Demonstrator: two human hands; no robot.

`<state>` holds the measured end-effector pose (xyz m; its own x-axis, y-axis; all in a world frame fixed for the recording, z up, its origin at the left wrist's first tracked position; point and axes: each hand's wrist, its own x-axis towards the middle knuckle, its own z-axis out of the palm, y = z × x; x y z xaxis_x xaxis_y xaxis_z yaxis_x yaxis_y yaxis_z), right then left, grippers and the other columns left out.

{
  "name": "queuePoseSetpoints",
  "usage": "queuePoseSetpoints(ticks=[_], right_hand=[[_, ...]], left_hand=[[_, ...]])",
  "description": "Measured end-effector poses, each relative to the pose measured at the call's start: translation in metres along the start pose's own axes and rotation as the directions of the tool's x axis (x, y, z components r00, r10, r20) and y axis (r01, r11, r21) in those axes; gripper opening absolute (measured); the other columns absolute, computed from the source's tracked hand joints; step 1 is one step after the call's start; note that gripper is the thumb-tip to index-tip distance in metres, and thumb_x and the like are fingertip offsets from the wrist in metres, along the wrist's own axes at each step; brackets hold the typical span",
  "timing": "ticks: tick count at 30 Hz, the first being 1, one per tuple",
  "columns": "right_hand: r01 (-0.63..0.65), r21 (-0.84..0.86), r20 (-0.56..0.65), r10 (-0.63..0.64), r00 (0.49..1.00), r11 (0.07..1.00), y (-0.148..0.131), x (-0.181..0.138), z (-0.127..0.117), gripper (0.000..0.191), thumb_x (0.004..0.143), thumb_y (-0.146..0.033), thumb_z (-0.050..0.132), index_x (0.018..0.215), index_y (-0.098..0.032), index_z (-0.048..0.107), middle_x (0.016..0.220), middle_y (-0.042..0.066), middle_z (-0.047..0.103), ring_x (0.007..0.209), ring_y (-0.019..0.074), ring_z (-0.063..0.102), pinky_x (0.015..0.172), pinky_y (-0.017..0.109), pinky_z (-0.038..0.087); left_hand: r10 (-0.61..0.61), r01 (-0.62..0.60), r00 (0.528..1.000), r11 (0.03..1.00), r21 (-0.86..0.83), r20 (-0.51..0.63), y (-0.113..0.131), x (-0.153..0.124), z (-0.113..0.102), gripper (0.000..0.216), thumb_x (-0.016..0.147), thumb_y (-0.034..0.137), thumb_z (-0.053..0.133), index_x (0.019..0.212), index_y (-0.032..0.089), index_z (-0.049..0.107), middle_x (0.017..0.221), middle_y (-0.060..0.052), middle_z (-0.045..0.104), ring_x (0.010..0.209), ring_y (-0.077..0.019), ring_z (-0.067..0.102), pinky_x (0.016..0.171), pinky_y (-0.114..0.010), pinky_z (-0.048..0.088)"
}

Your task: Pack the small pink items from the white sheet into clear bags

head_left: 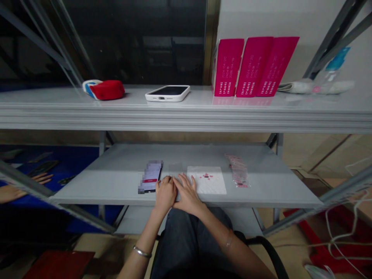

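Note:
My left hand [166, 193] rests at the front edge of the lower grey shelf, its fingers curled in; whatever they may hold is hidden. Right beside it and touching it, my right hand [187, 195] lies with fingers stretched out and apart. Just beyond the fingertips is a small clear plastic bag [175, 168], hard to make out. A white sheet [215, 186] to the right of my right hand carries several small pink pieces [206, 176] and a dark one. On my left hand's other side lies a phone [153, 174] with a lit screen.
Several small clear packets [240, 172] with pink contents lie at the right. The upper shelf [133, 112] holds a red pouch [109, 90], a white-cased phone [167, 93], magenta boxes [255, 68] and a spray bottle [334, 69]. Another person's hand [26, 188] is at far left.

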<state>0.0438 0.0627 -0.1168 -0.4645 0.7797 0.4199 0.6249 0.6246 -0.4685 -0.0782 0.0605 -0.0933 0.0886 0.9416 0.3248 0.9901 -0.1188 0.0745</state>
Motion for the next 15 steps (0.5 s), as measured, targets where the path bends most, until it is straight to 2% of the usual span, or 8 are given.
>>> queuePoseSetpoints(ticks=[4, 5, 7, 9, 13, 14, 15], right_hand=[[-0.081, 0.014, -0.165, 0.083, 0.983, 0.997, 0.011, -0.007, -0.017, 0.058, 0.076, -0.040, 0.060, 0.130, -0.023, 0.045, 0.138, 0.012, 0.043, 0.131, 0.0277, 0.032, 0.108, 0.051, 0.007], [-0.136, 0.020, -0.228, 0.137, 0.964, 0.991, 0.018, -0.009, -0.025, 0.050, 0.080, -0.039, 0.056, 0.127, -0.024, 0.049, 0.135, 0.011, 0.047, 0.128, 0.0266, 0.037, 0.107, 0.050, 0.010], [-0.272, 0.027, -0.364, 0.263, 0.893, 0.962, 0.039, -0.015, -0.043, 0.039, 0.085, -0.036, 0.048, 0.121, -0.023, 0.054, 0.129, 0.011, 0.052, 0.121, 0.0251, 0.044, 0.103, 0.048, 0.017], [-0.453, 0.020, -0.474, 0.408, 0.781, 0.891, 0.065, -0.026, -0.065, 0.036, 0.085, -0.034, 0.046, 0.117, -0.020, 0.057, 0.125, 0.012, 0.054, 0.117, 0.0267, 0.047, 0.099, 0.048, 0.022], [-0.794, 0.008, -0.608, 0.634, 0.479, 0.608, 0.114, -0.056, -0.099, 0.046, 0.080, -0.032, 0.052, 0.122, -0.014, 0.053, 0.125, 0.020, 0.052, 0.116, 0.0345, 0.044, 0.091, 0.049, 0.028], [-0.840, 0.008, -0.620, 0.661, 0.422, 0.543, 0.123, -0.064, -0.103, 0.050, 0.078, -0.032, 0.054, 0.124, -0.012, 0.051, 0.125, 0.021, 0.051, 0.115, 0.0355, 0.045, 0.090, 0.049, 0.029], [-0.864, 0.005, -0.619, 0.680, 0.393, 0.503, 0.129, -0.071, -0.105, 0.052, 0.077, -0.033, 0.055, 0.124, -0.011, 0.051, 0.123, 0.021, 0.053, 0.113, 0.0359, 0.046, 0.088, 0.048, 0.031]], left_hand=[[-0.059, 0.059, 0.998, 0.998, -0.012, -0.032, 0.000, 0.008, -0.005, 0.036, 0.093, 0.024, 0.028, 0.093, 0.016, 0.063, 0.100, -0.012, 0.064, 0.099, -0.0267, 0.055, 0.085, -0.043, 0.034], [-0.071, 0.070, 0.997, 0.997, -0.011, -0.035, -0.001, 0.009, -0.005, 0.036, 0.093, 0.025, 0.028, 0.091, 0.016, 0.063, 0.099, -0.012, 0.064, 0.098, -0.0268, 0.056, 0.084, -0.043, 0.034], [-0.080, 0.080, 0.996, 0.997, -0.009, -0.035, -0.002, 0.012, -0.005, 0.035, 0.092, 0.025, 0.030, 0.087, 0.016, 0.063, 0.097, -0.012, 0.065, 0.096, -0.0268, 0.056, 0.082, -0.042, 0.034], [-0.082, 0.082, 0.996, 0.997, -0.007, -0.032, -0.004, 0.015, -0.004, 0.032, 0.091, 0.023, 0.032, 0.087, 0.016, 0.063, 0.096, -0.012, 0.065, 0.096, -0.0268, 0.056, 0.081, -0.041, 0.034], [-0.083, 0.083, 0.994, 0.997, -0.008, -0.068, -0.005, 0.017, -0.001, 0.028, 0.088, 0.021, 0.036, 0.089, 0.017, 0.064, 0.097, -0.012, 0.066, 0.098, -0.0277, 0.055, 0.082, -0.042, 0.033], [-0.078, 0.077, 0.993, 0.997, -0.015, -0.088, -0.005, 0.017, 0.000, 0.027, 0.088, 0.021, 0.037, 0.090, 0.018, 0.064, 0.100, -0.011, 0.066, 0.100, -0.0278, 0.054, 0.083, -0.043, 0.033], [-0.068, 0.065, 0.992, 0.997, -0.028, -0.110, -0.003, 0.017, 0.000, 0.027, 0.087, 0.020, 0.038, 0.092, 0.019, 0.064, 0.102, -0.011, 0.065, 0.101, -0.0277, 0.053, 0.084, -0.043, 0.033]])
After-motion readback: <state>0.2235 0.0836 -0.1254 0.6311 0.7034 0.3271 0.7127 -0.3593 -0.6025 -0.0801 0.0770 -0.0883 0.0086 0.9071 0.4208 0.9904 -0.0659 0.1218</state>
